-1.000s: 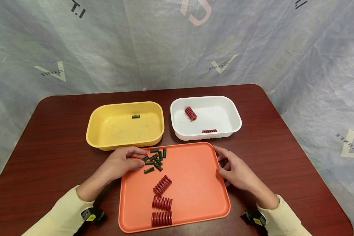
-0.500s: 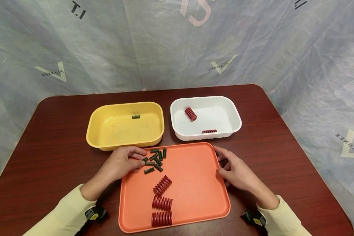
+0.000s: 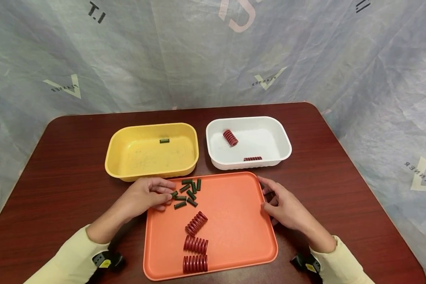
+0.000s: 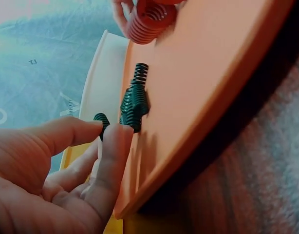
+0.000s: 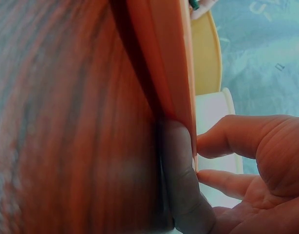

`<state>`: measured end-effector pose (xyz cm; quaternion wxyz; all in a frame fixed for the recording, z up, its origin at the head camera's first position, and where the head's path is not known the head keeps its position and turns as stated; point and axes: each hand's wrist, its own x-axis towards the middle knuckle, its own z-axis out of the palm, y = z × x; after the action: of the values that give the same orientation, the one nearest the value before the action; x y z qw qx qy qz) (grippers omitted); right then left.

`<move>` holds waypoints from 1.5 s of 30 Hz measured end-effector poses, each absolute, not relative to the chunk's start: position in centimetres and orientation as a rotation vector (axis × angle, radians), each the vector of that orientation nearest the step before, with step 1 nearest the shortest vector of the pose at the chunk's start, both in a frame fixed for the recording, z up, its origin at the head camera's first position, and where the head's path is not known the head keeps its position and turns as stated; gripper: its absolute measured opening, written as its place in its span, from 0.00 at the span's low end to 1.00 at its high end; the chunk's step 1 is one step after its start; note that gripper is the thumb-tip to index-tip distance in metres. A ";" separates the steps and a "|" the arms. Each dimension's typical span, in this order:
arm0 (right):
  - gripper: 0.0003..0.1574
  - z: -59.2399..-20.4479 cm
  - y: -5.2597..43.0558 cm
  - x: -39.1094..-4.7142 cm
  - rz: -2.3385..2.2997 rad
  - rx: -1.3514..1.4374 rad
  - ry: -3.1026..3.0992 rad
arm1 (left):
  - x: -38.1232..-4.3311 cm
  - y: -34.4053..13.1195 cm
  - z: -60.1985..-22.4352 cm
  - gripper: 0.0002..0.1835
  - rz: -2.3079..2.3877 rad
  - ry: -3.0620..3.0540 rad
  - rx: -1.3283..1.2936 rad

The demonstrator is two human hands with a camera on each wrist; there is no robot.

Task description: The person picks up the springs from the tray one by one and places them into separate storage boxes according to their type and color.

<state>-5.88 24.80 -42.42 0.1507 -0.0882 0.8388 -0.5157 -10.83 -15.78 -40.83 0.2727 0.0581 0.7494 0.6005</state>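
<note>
By the left hand (image 3: 143,197), a green spring (image 4: 103,120) is pinched at the far left corner of the orange tray (image 3: 238,221). To its right, more green springs (image 3: 191,194) are gathered, with three red springs (image 3: 196,245) placed nearer; the tray's right edge is gripped by the right hand (image 3: 285,207).

The springs (image 3: 195,264) look like metal, the tray (image 3: 238,221) smooth plastic.

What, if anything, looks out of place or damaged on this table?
Nothing stands out: the yellow tub holds a green spring, the white tub two red springs, and more of both colours lie on the tray. No damage shows.
</note>
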 end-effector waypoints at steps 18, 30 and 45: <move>0.47 -42.7 24.7 -5.8 -1.441 -0.233 2.434 | -11.6 -16.7 -38.0 0.23 1.674 1.824 0.217; 0.47 -42.7 24.7 -5.8 -1.414 -0.218 2.435 | -12.9 -17.7 -36.4 0.23 1.699 1.866 0.239; 0.48 -42.2 24.9 -6.0 -1.448 -0.246 2.390 | -13.7 -18.2 -35.9 0.23 1.708 1.876 0.194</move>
<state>-5.97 24.88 -42.19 0.1671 -0.0865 0.8400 -0.5089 -13.74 -18.24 -35.94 0.2943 0.0730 0.7045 0.6416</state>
